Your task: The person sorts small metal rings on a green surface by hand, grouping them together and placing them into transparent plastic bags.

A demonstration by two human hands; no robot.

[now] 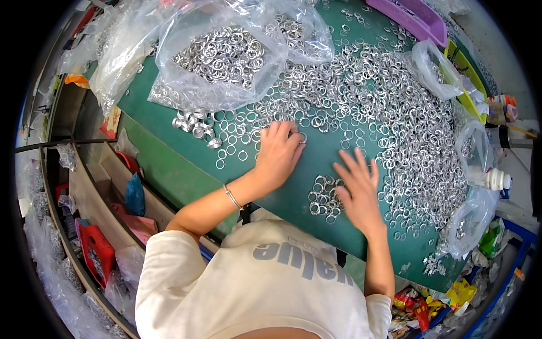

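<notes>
Small silvery metal rings (420, 164) cover much of the green tabletop (271, 198). My left hand (278, 153), with a bangle on its wrist, rests at the near edge of the spread rings. Its fingers are bent, and thumb and forefinger close on a metal ring (303, 138). To the right, my right hand (359, 195) hovers with fingers spread, slightly blurred, holding nothing. Beside its thumb lies a small separate pile of rings (326, 198). Wider, thicker silver rings (197, 127) sit to the left of my left hand, beside thinner scattered ones.
An open clear plastic bag (161, 93) full of rings stands at the far side. At the right edge are a purple tray (432, 28), a yellow-green basket (480, 85), clear bags (474, 226) and a white-capped bottle (497, 179). Shelves with a red container (96, 254) stand at left.
</notes>
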